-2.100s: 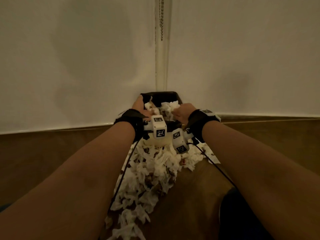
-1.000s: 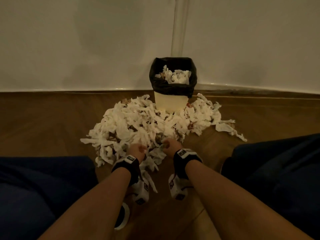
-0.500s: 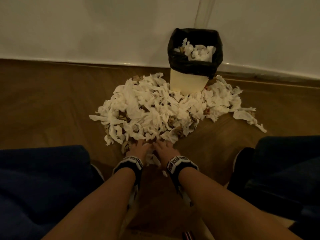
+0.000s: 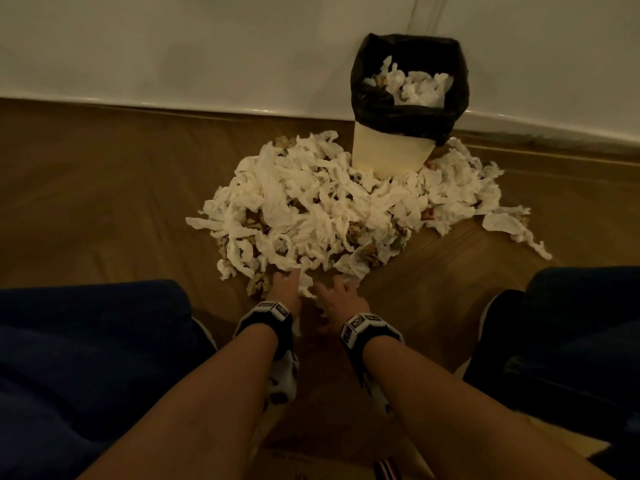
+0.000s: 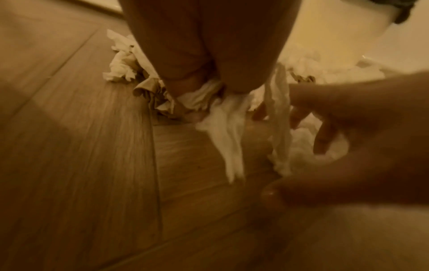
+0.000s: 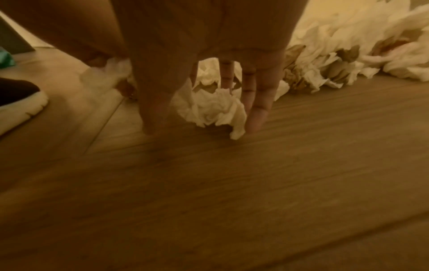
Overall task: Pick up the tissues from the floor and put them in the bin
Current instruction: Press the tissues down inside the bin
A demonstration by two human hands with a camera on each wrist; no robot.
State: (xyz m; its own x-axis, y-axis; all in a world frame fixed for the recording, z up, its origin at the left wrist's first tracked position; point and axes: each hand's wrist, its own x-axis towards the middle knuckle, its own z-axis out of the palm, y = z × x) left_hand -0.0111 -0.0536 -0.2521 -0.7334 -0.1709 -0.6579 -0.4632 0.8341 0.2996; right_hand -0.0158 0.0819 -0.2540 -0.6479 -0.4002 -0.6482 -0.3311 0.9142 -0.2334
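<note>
Both hands (image 4: 311, 299) at near edge of tissues (image 4: 329, 213) before bin (image 4: 398, 150).

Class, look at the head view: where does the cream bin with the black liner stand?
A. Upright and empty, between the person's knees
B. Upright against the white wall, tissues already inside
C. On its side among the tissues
B: the cream bin with the black liner stands upright at the white wall, with crumpled white tissues showing inside its rim.

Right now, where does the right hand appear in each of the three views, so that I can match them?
Head: right hand is low centre, at the near edge of the tissue pile.
Left wrist: right hand enters from the right edge, blurred, fingers spread.
Right wrist: right hand fills the top centre, fingers pointing down.
Shared landmark: the tissue pile, beyond the hand in every view.
</note>
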